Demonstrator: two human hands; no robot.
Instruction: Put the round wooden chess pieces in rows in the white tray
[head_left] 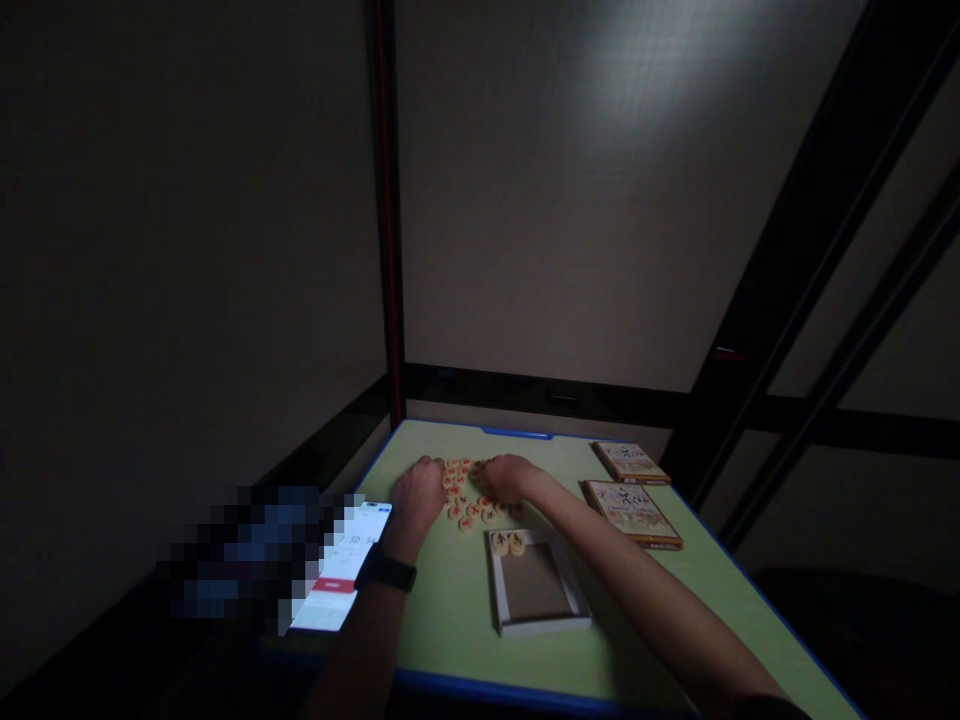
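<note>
Round wooden Chinese chess pieces point(475, 510) with red characters lie loosely grouped on the green table. At the left edge of this group is my left hand point(421, 488), its fingers curled in; what they hold, if anything, is hidden. My right hand point(506, 478) reaches over the far right of the pieces, its fingers closed around a darker Chinese chess piece point(478, 470). Nearer to me stands an open shallow box point(536, 585) with white walls and a brown bottom. Two pieces with dark characters point(508, 543) sit side by side in its far left corner.
A lit phone point(345, 570) lies at the table's left, by my left wrist. Two printed Chinese chess boxes point(632, 513) lie along the right side. The green table point(450, 625) has a blue edge, with walls close behind and left. The room is dim.
</note>
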